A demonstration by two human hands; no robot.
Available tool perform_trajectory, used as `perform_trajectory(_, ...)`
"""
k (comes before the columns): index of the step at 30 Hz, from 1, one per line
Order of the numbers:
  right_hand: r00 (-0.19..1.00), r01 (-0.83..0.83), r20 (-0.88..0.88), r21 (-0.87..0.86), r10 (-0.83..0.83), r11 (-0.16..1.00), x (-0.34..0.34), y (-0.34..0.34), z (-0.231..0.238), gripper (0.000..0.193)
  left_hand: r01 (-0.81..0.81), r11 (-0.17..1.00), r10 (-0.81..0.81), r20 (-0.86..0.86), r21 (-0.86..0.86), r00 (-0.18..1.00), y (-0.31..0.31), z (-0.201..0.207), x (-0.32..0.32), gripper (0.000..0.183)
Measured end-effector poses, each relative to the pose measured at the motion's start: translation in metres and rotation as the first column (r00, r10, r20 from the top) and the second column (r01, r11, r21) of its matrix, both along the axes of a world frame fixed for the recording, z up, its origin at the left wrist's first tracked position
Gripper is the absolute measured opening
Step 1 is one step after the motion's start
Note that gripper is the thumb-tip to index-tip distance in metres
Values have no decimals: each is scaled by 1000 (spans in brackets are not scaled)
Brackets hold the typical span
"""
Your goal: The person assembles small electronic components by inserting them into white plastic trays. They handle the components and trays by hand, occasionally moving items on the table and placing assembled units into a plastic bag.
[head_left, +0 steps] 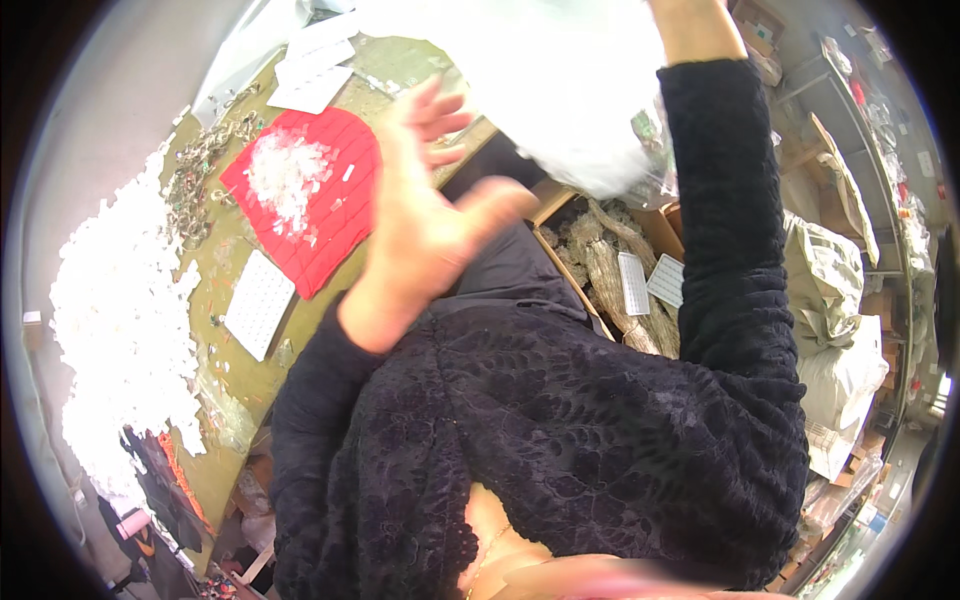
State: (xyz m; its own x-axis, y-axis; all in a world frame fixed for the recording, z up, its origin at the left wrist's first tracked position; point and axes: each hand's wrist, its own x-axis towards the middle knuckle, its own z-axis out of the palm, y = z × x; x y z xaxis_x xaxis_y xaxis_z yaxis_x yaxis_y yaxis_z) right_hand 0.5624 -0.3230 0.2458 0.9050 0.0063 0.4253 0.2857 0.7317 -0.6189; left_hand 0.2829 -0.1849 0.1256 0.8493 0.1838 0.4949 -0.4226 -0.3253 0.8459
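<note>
From here I see the left hand (420,230) blurred, fingers spread and thumb sticking out, just beside the red cloth (345,220); I cannot tell whether they touch. A pile of clear chips (285,180) lies on that cloth, which rests on the bench (312,325). The right sleeve (725,200) stretches forward beside a big white bag (570,90). Past the wrist the right hand is out of sight, so I cannot tell its state. Metal links (195,175) lie left of the cloth, near a white heap (125,320). An open box (548,205) by the lap holds pale bundles (605,275) and two white cards (634,283).
</note>
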Motion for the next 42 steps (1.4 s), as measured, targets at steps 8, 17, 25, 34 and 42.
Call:
perform_trajectory(8,864,-357,242,-322,441,877,-85,85,57,14,-283,944,242,-224,-170,944,57,8,54,59)
perform_trajectory(17,773,494,629,-509,-87,705,-9,12,28,39,-244,460,-116,-330,-854,937,173,-46,64,33)
perform_trajectory(25,833,553,461,-716,-306,426,-7,-37,-137,54,-482,639,101,-555,-600,826,197,-45,48,34)
perform_trajectory(34,985,157,169,-954,28,256,-30,-15,-180,76,-391,497,280,283,775,917,68,-27,63,38)
perform_trajectory(42,951,106,280,-693,130,713,-65,-31,-159,25,-109,399,506,-119,911,854,84,-71,125,39)
